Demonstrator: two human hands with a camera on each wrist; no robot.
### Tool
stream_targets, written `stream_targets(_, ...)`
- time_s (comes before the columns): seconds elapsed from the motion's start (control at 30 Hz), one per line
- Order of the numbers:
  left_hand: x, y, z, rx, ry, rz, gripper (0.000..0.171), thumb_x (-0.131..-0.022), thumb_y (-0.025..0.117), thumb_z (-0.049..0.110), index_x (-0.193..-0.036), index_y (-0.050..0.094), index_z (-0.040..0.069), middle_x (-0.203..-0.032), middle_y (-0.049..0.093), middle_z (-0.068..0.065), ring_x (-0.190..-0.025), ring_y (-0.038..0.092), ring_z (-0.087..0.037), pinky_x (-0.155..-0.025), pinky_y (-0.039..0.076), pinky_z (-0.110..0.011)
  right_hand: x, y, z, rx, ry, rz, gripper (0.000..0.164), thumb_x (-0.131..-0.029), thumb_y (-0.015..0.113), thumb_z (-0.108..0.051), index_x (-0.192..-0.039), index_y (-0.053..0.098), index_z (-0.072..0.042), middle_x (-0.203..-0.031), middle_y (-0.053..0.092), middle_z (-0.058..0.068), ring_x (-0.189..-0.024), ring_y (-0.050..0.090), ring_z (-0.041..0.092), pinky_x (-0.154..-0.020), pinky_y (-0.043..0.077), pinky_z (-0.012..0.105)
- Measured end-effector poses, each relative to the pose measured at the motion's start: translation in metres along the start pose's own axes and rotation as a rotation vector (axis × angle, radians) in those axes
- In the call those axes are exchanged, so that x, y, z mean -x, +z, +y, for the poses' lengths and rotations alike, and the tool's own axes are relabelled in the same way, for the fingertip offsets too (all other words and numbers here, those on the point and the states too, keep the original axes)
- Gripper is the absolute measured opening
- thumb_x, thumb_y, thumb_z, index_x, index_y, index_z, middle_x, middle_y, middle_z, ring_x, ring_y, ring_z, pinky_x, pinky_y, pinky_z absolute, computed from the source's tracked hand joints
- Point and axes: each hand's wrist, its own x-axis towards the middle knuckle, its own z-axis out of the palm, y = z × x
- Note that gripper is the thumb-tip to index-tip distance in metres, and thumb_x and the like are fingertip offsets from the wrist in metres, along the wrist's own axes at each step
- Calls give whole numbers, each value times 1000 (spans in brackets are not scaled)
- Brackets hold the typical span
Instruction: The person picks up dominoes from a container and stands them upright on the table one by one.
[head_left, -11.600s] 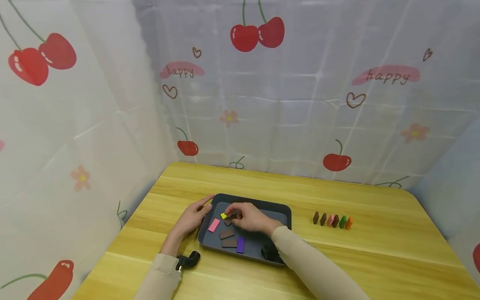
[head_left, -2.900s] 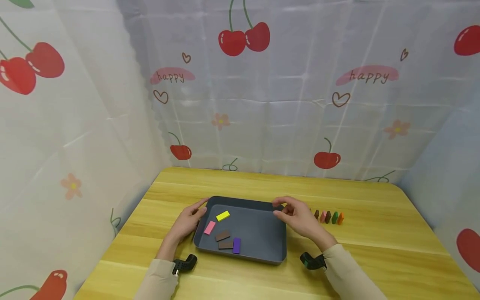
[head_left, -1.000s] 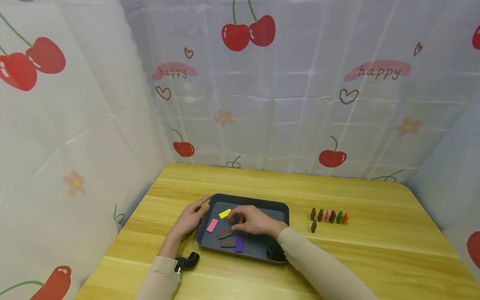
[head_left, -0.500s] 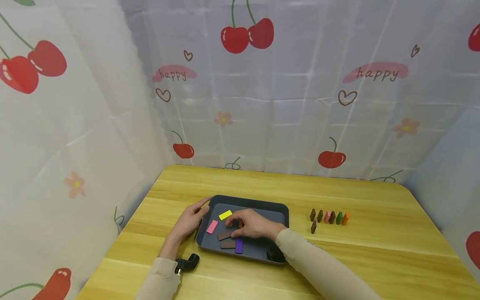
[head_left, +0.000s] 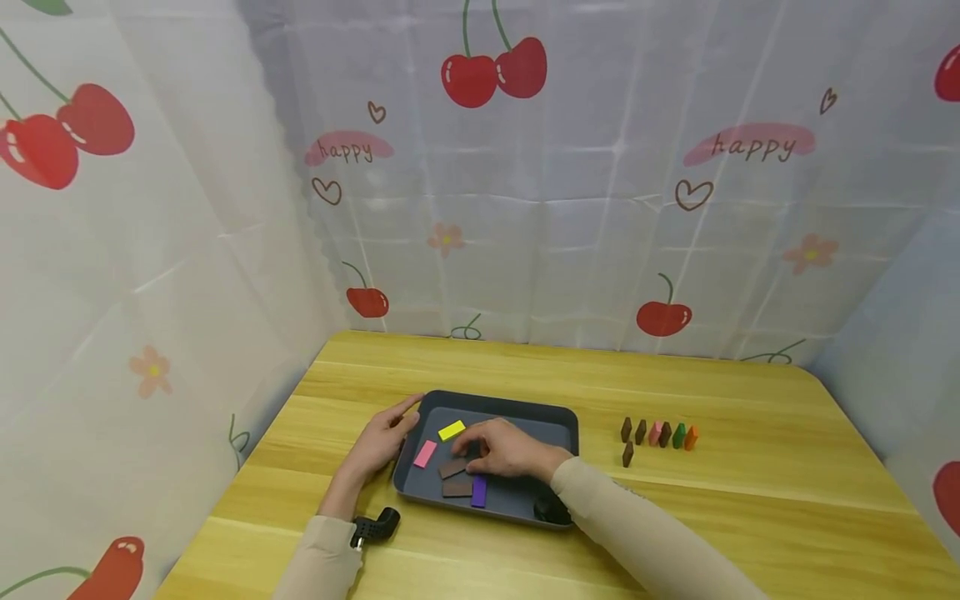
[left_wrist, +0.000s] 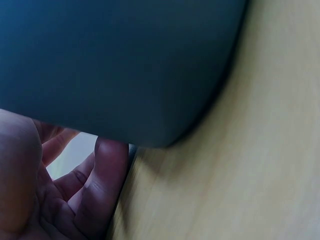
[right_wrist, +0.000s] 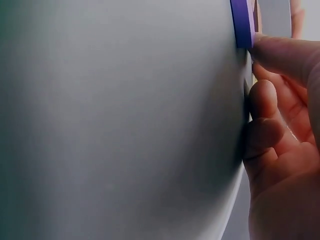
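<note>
In the head view, my right hand (head_left: 506,448) reaches into the dark grey tray (head_left: 566,417) with curled fingers, pinching a brown domino (head_left: 452,469) that lies flat. Its thumb is also close to the end of the purple domino (right_wrist: 243,22) in the right wrist view. Yellow (head_left: 452,430) and pink dominoes (head_left: 425,454) lie flat nearby, as does a second brown domino (head_left: 457,490) touching the purple one. My left hand (head_left: 381,435) rests against the tray's left side, fingers fairly straight; in the left wrist view fingers (left_wrist: 107,170) touch the tray's outer wall.
Right of the tray, several dominoes stand upright in a row, from a brown domino (head_left: 626,429) to a green domino (head_left: 678,435) and an orange domino (head_left: 692,438). Another brown domino (head_left: 627,454) stands in front. The wooden table (head_left: 750,500) meets printed curtains (head_left: 570,250) behind.
Since the oldest frame, a brown domino has left the tray and one stands in front of the row. My right hand has returned to the tray, lowering from the yellow domino towards the brown one.
</note>
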Motion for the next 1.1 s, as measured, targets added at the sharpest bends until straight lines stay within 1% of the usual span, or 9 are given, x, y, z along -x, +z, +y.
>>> stream_targets(0.1,1,0,0,0,5,3,44,-107,56,35,-151,54,32,-87,57,-10,-62,47,-16,-57,42,-26,2,-1,1,9,2,19,27,-94,76,-13,-120,75,-18,-112,69,-4,-66,51,2,-64,46,20)
stream_targets(0.33,1,1,0,9,-4,-11,45,-107,55,37,-152,52,33,-79,50,-6,-55,43,-13,-53,40,-25,6,-4,5,45,3,39,25,-93,74,-11,-117,76,-16,-110,68,-2,-73,53,2,-69,48,21)
stream_targets(0.43,0,0,0,9,-2,-11,45,-107,55,37,-152,52,32,-81,52,-6,-55,45,-13,-53,41,-25,8,-5,6,61,13,54,24,-93,73,-10,-116,76,-17,-109,68,-3,-74,54,3,-70,49,21)
stream_targets(0.63,1,-1,0,5,1,2,44,-107,56,36,-151,53,34,-84,55,-10,-59,47,-15,-56,43,-26,10,-8,6,72,35,73,26,-94,70,-8,-119,76,-16,-114,67,0,-73,54,4,-70,49,22)
stream_targets(0.73,1,0,-1,-3,5,10,44,-107,56,35,-151,53,33,-85,56,-9,-64,49,-16,-58,43,-27,11,-8,7,70,45,69,26,-94,71,-10,-119,75,-16,-114,66,0,-73,54,3,-70,49,22)
stream_targets(0.87,2,1,-1,-1,-1,18,44,-107,57,34,-151,54,32,-84,54,-8,-64,48,-17,-58,43,-28,9,-7,6,86,18,61,26,-93,75,-15,-119,75,-15,-112,65,0,-76,54,5,-71,49,22)
stream_targets(0.93,2,2,0,-4,-3,22,44,-107,57,35,-151,54,31,-86,56,-8,-65,49,-17,-59,43,-28,8,-6,5,115,-8,64,27,-93,77,-18,-119,76,-15,-112,66,-1,-81,55,6,-75,50,23)
stream_targets(1.0,1,2,0,-7,0,26,45,-107,57,34,-151,54,30,-89,57,-9,-67,49,-17,-61,43,-28,7,-6,4,148,-34,70,27,-93,77,-20,-120,76,-15,-112,68,-1,-88,57,8,-82,52,25)
stream_targets(1.1,0,1,0,-9,7,21,45,-107,57,34,-152,53,29,-88,58,-9,-66,49,-16,-60,42,-27,6,-5,2,188,-65,80,28,-94,77,-20,-121,76,-13,-114,69,1,-98,60,11,-91,54,30)
